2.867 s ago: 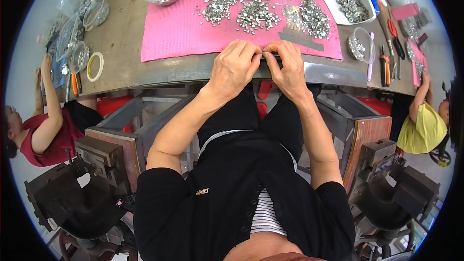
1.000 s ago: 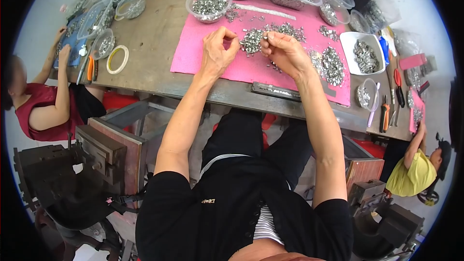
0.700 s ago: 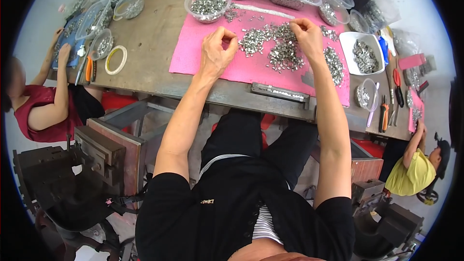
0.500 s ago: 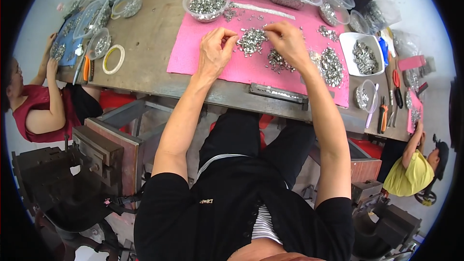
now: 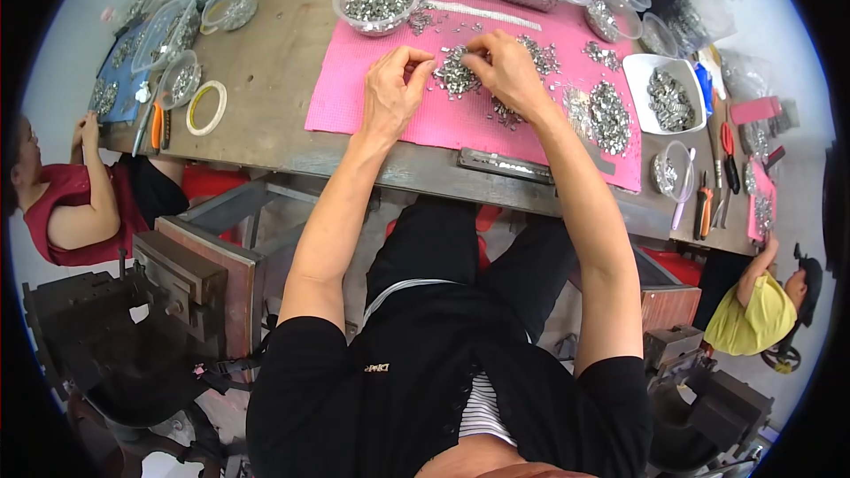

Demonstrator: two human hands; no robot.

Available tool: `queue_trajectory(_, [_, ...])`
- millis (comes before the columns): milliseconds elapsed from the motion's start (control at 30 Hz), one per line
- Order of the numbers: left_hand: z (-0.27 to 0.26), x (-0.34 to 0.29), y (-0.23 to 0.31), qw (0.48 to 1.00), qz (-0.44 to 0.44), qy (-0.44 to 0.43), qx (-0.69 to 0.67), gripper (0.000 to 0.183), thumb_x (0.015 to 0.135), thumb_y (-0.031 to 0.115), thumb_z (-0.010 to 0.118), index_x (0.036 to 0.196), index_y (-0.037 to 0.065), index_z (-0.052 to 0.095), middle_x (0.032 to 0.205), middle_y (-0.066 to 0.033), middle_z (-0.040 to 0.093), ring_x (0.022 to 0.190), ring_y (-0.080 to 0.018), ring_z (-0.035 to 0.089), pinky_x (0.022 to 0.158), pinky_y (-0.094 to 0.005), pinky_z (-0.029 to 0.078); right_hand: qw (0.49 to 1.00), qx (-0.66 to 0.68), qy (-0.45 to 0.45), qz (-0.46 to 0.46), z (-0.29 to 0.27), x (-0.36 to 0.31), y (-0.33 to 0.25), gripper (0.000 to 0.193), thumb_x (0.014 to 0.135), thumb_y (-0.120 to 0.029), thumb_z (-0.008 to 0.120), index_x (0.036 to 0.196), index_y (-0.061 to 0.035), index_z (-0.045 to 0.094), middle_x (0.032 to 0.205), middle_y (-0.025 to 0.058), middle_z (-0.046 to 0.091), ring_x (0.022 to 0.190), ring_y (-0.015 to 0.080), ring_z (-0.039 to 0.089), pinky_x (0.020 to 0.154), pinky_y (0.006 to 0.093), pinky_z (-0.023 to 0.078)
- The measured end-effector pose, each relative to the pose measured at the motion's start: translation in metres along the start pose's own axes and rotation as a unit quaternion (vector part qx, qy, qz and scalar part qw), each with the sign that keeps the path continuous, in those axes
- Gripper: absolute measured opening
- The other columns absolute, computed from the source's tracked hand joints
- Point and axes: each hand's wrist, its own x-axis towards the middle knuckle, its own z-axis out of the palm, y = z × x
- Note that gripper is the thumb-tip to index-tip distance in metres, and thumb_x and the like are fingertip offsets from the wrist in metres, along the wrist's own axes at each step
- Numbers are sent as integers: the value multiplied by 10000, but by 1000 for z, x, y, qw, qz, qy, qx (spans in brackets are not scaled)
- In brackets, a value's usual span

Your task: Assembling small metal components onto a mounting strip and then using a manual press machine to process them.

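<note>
A pile of small shiny metal pieces lies on the pink mat between my hands. At the pile's left edge, my left hand has its thumb and index finger drawn together; whatever they hold is too small to make out. My right hand reaches over the pile's right side with fingers curled down in a pinch, their tips against the pieces. Another small heap lies partly hidden under my right wrist, and more loose pieces show beyond that hand.
Clear tubs of metal pieces line the mat's far side. A larger heap and a white tray are at right. A dark metal bar sits at the table's front edge. Pliers lie right; a tape roll left. Two people sit at either side.
My right hand has moved left and slightly nearer the pile's middle, uncovering loose pieces behind it. My left hand stays nearly where it was.
</note>
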Motion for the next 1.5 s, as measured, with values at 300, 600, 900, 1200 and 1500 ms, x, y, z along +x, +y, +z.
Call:
queue_trajectory(300, [0,-1,-2,1000,-29,-7,-8,123,945,115,717,1015,13,721,872,-66,744,756,-122,683,700,-288,551,993,85,-21,84,-5,6,-5,155,936,-140,685,994,1,714,856,111,722,754,206,660,705,331,513])
queue_trajectory(600, [4,0,4,999,-13,3,-40,81,920,69,700,969,5,688,840,-120,723,740,-224,700,670,-343,546,878,407,-63,244,-39,-15,-11,187,989,-173,665,1048,2,692,891,1,684,803,78,603,753,243,487])
queue_trajectory(900, [13,-55,79,970,-20,-210,-122,65,976,55,643,1015,8,665,923,-82,726,859,-174,684,759,-318,544,988,5,-85,126,-91,-105,-8,136,905,-129,692,939,3,696,853,142,696,787,317,683,717,405,523])
queue_trajectory(1200, [44,-72,86,971,174,-165,-3,70,881,76,707,929,51,662,906,-53,689,882,-249,635,911,-386,426,997,24,-31,63,-82,-121,3,114,876,-109,723,944,-18,740,874,145,662,812,341,661,732,427,525])
queue_trajectory(1500, [49,-75,88,966,205,-155,40,84,868,95,732,916,63,671,881,-42,686,868,-239,635,968,-422,414,997,-2,-41,59,-83,-126,1,129,875,-83,712,952,14,675,899,161,643,864,354,642,759,434,516])
